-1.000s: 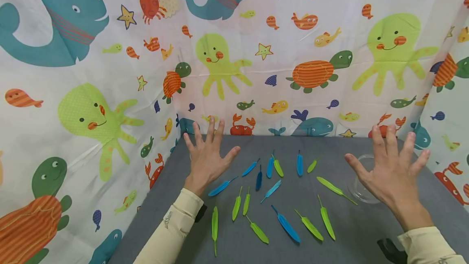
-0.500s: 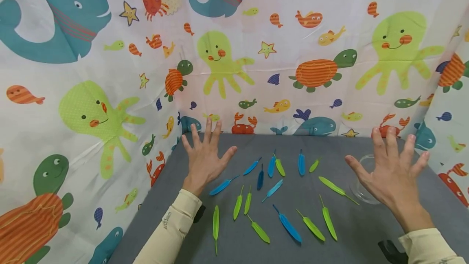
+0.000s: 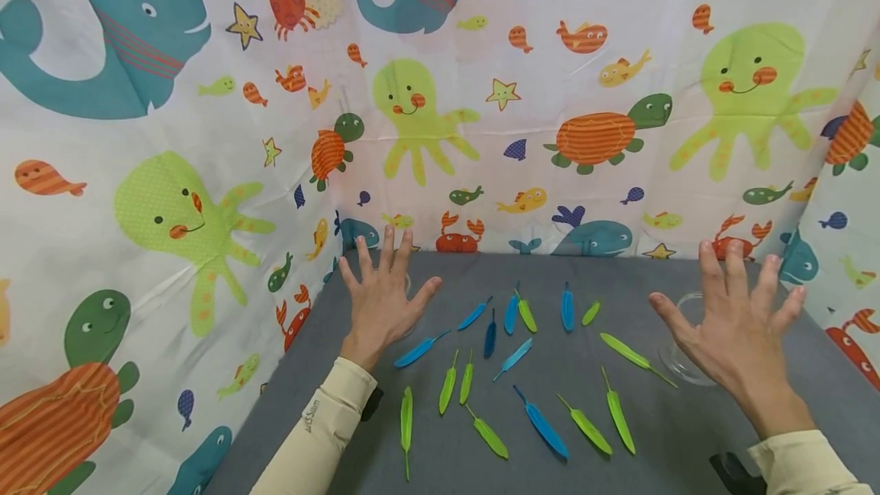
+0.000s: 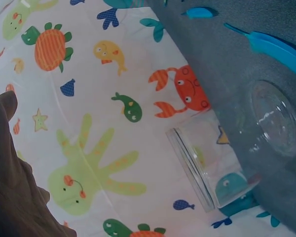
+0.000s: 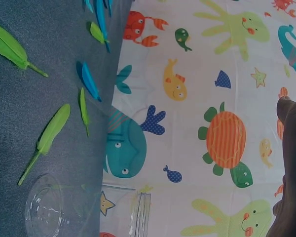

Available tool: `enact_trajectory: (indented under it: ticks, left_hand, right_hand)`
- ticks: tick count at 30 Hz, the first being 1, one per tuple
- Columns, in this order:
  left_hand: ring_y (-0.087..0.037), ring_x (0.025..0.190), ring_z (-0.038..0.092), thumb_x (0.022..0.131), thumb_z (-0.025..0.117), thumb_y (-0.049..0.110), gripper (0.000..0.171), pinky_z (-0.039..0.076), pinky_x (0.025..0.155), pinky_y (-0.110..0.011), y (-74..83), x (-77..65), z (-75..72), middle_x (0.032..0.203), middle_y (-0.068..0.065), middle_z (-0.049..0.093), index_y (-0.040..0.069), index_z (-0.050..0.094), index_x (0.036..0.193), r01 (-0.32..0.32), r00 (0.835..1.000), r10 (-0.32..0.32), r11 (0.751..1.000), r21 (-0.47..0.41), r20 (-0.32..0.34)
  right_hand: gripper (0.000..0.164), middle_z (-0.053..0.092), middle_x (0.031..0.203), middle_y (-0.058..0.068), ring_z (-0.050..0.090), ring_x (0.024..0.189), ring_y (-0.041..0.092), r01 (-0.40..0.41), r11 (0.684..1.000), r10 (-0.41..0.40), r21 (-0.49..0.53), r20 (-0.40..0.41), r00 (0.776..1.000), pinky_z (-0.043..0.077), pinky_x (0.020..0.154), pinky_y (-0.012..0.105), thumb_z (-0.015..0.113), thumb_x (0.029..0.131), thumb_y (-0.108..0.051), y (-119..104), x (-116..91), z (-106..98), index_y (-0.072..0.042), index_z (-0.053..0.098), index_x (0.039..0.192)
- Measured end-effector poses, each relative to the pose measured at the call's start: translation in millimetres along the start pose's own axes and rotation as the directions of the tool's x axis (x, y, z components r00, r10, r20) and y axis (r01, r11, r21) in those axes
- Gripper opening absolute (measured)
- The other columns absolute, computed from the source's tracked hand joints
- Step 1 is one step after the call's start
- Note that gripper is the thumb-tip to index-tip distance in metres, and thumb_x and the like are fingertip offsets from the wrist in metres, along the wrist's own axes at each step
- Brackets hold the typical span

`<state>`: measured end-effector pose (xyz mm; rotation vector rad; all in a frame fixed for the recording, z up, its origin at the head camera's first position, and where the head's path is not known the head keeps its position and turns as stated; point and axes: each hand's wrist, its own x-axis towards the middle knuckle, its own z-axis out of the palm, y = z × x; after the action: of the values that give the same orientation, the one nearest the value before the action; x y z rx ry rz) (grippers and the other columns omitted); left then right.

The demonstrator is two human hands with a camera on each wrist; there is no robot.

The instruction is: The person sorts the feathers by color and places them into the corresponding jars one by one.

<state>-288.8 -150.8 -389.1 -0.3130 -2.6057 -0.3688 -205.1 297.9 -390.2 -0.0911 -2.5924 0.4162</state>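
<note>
My left hand [image 3: 386,300] hovers over the back left of the grey table, fingers spread and holding nothing. My right hand [image 3: 739,334] is raised at the right in the same way. Behind it, partly hidden, stands a clear plastic cup [image 3: 677,365]. A second clear cup [image 4: 274,118] shows in the left wrist view and is mostly covered by the left hand in the head view. Between the hands lie several loose feathers, some blue like the blue feather [image 3: 543,426], others lime green like the green feather [image 3: 621,418]. Neither hand touches a feather.
A white curtain [image 3: 440,197] printed with sea animals rises along the back and both sides of the grey table [image 3: 309,434]. Black straps, such as the right wrist strap [image 3: 736,472], sit at the cuffs of the cream sleeves.
The head view has shifted slightly, so the scene sits a little further right. My left hand has drifted slightly left; the right hand stays nearly still. The feathers lie as before.
</note>
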Motion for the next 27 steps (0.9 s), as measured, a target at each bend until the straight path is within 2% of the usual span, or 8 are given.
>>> enact_trajectory:
  ticks: [7, 13, 20, 27]
  left_hand:
    - [-0.052, 0.156, -0.004, 0.095, 0.047, 0.072, 0.088, -0.005, 0.114, -0.079, -3.2, -0.6, 2.8, 0.173, -0.006, 0.011, 0.033, 0.009, 0.165, 0.009, 1.000, -0.009, 1.000, -0.003, -0.012]
    - [-0.051, 0.157, -0.003, 0.095, 0.047, 0.073, 0.089, -0.005, 0.113, -0.079, -12.0, -1.5, 8.0, 0.174, -0.005, 0.009, 0.031, 0.010, 0.165, 0.051, 0.999, -0.051, 0.998, -0.031, 0.001]
    - [-0.048, 0.158, -0.005, 0.093, 0.048, 0.074, 0.094, -0.007, 0.113, -0.078, -28.4, -2.8, 22.2, 0.174, -0.008, 0.006, 0.031, 0.004, 0.165, 0.098, 0.995, -0.097, 0.993, -0.067, 0.006]
    - [-0.050, 0.157, -0.002, 0.091, 0.053, 0.074, 0.097, -0.003, 0.112, -0.080, -45.1, -6.5, 36.4, 0.173, -0.010, 0.005, 0.033, 0.004, 0.165, 0.133, 0.991, -0.134, 0.986, -0.100, -0.005]
  right_hand:
    - [0.102, 0.000, 0.168, 0.030, -0.017, 0.151, 0.058, -0.010, 1.000, 0.010, 0.004, 0.004, 1.000, -0.016, 0.108, 0.081, 0.047, 0.094, -0.073, 2.3, 0.3, 1.7, -0.015, 0.003, 0.165]
    - [0.101, 0.003, 0.168, 0.030, -0.013, 0.153, 0.056, -0.020, 1.000, 0.020, 0.017, -0.001, 1.000, -0.016, 0.108, 0.080, 0.048, 0.093, -0.072, 4.4, -1.4, 5.0, -0.014, 0.006, 0.165]
    - [0.100, 0.000, 0.169, 0.027, -0.011, 0.154, 0.053, -0.025, 0.999, 0.025, 0.035, 0.005, 1.000, -0.016, 0.109, 0.080, 0.047, 0.094, -0.071, 6.9, -2.9, 8.5, -0.012, 0.009, 0.164]
    - [0.100, 0.000, 0.168, 0.028, -0.009, 0.154, 0.054, -0.032, 0.999, 0.032, 0.031, 0.015, 0.999, -0.016, 0.109, 0.079, 0.046, 0.093, -0.072, 9.2, -5.1, 12.6, -0.011, 0.008, 0.164]
